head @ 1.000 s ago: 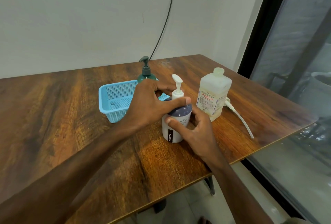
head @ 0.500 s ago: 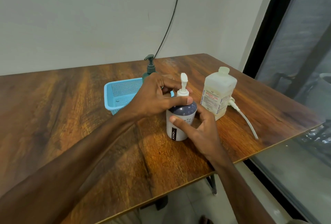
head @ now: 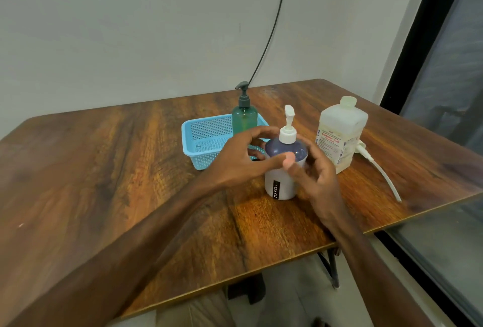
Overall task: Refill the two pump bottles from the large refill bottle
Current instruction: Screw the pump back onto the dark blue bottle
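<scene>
Single head-worn wide-angle view, looking forward and steeply down from the near edge of a brown wood-grain table (head: 109, 170), which fills the middle and lower frame. Both bare forearms enter from the bottom edge and converge just right of centre, close to the lens. A plain pale wall (head: 130, 26) spans the upper frame; a dark-framed window (head: 444, 70) runs down the right side. Straight edges bow near the borders. No second view shares the scene.

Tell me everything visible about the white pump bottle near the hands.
The white pump bottle stands upright on the wooden table, in front of the blue basket. Its plastic-looking body is white with a dark blue-grey shoulder, a white pump head and a black JOYO label. The left hand and right hand curl around it, seemingly barely touching.
</scene>
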Available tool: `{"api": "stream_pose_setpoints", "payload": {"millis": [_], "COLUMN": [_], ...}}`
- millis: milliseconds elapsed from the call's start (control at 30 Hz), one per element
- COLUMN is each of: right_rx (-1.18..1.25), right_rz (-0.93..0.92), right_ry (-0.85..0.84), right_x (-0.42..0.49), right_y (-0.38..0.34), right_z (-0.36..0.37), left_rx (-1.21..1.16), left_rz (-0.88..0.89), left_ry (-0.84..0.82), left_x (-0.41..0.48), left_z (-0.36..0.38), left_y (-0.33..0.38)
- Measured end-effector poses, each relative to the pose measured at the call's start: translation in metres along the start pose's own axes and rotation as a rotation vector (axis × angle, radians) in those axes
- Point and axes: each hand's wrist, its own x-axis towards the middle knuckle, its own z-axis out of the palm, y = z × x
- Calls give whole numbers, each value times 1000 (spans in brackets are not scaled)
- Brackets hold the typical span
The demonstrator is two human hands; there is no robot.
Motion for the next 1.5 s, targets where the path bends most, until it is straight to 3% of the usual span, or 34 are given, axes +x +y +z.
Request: {"api": "stream_pose_setpoints", "payload": {"millis": [100,167,367,833,1233,1500], "right_rx": [136,126,26,-287,-298,-318], "right_rz": [11,22,65,69,81,93], "right_ry": [95,151,285,184,179,175], "right_x": [1,2,5,10,12,11], "right_y": [-1,-1,7,13,17,12], "right_z": [-1,0,-4,4,2,6], "left_rx": [-57,-17,58,145,158,203], "left_rz": [-85,-102,-56,-197,-407,-386], "left_ry": [-120,-103,113,517,452,435], "left_x": [-7,-8,-9,1,42,42], "left_z": [4,12,26,-90,-79,-71], "left_y": [-9,-8,3,11,-52,-62]}}
